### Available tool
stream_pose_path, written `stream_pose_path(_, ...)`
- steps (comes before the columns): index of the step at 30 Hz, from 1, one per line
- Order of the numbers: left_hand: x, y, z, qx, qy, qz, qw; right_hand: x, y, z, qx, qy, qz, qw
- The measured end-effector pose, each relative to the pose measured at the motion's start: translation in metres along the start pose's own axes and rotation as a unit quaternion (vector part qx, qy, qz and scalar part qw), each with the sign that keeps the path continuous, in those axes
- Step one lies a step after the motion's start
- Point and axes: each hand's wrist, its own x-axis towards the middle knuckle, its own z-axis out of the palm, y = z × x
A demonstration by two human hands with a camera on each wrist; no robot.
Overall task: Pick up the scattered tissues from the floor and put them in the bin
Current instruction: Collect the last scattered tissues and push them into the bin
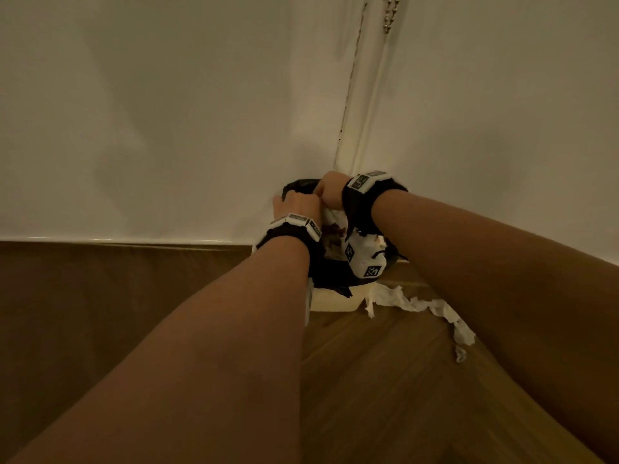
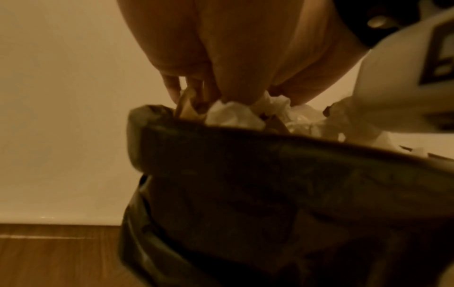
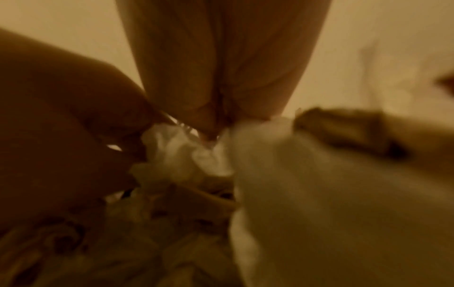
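A cream bin [image 1: 335, 303] with a black liner [image 2: 270, 153] stands on the floor against the wall, full of paper and wrappers. Both hands are over its mouth. My left hand [image 1: 294, 202] points its fingers down and pinches a crumpled white tissue [image 2: 233, 115] at the top of the rubbish. Beside it, my right hand [image 1: 330, 192] pinches the same white wad [image 3: 186, 149] with its fingertips [image 3: 209, 124]. A long torn tissue strip [image 1: 418, 304] lies on the floor just right of the bin, partly under my right forearm.
The bin sits where the white wall [image 1: 150, 128] meets a door frame [image 1: 365, 112], with a bead chain [image 1: 390, 15] hanging above. Wooden floor [image 1: 385, 380] stretches in front of the bin and to its left.
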Motion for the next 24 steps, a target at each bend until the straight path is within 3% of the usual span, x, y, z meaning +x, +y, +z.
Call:
stream_pose_path(4,-0.003,-0.005,0.002,-0.041,0.009,-0.017,0.999,0.004,-0.013,0.006,-0.044,-0.058,-0.016,0.997)
stream_pose_path(7,-0.003,-0.010,0.001,-0.036,0.002,0.006,0.999,0.005,-0.019,0.009,-0.082,-0.097,-0.045,0.991)
stream_pose_path(10,-0.005,-0.009,-0.001,-0.035,-0.016,0.012,0.999,0.003,-0.017,0.005,-0.089,-0.093,-0.062,0.990)
stream_pose_path(14,-0.013,-0.005,-0.016,-0.052,0.033,-0.006,0.998,-0.008,-0.010,-0.012,-0.008,-0.002,-0.061,0.998)
stream_pose_path(18,-0.026,-0.004,-0.037,-0.108,0.164,-0.024,0.980,-0.032,0.011,-0.036,0.146,0.121,-0.029,0.981)
stream_pose_path(21,-0.040,0.004,-0.050,-0.153,0.246,0.003,0.957,-0.057,0.034,-0.053,0.171,0.176,-0.017,0.969)
stream_pose_path(24,-0.054,0.029,-0.060,-0.177,0.274,0.069,0.943,-0.084,0.064,-0.062,0.179,0.224,0.006,0.958)
